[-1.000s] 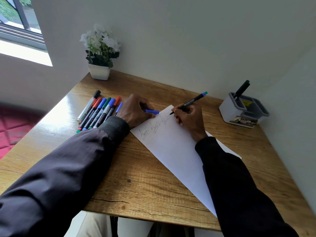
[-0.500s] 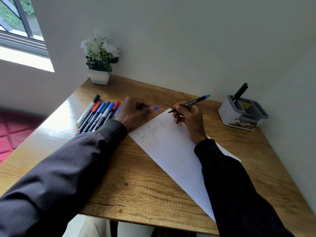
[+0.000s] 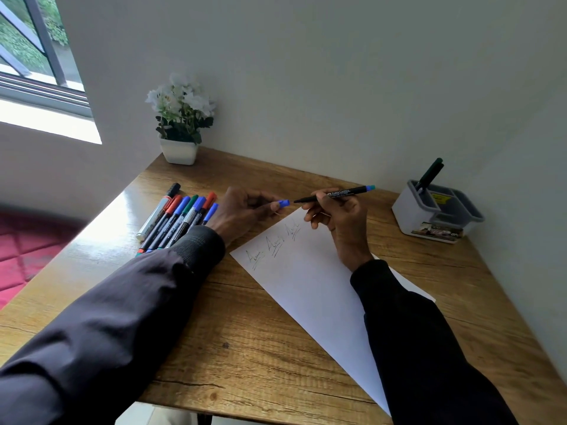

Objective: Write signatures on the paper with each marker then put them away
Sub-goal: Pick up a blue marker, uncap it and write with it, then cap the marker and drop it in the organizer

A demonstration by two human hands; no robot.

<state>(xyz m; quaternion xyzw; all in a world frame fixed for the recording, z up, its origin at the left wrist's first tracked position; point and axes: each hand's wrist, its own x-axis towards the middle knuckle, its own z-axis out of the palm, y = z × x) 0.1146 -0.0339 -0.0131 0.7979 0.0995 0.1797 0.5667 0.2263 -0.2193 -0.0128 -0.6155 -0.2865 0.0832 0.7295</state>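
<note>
Left hand pinches a blue cap between thumb and fingertips. Right hand grips a black marker in curled fingers. Its tip points left at the cap and sits just apart from it, near the far corner of the paper.

At left on the table, a row of capped markers lies side by side, just left of the left wrist. A plant stands at the far edge. The paper lies diagonally at centre, with three signatures along its far left edge. At right, a grey caddy holds one dark pen, which leans.
</note>
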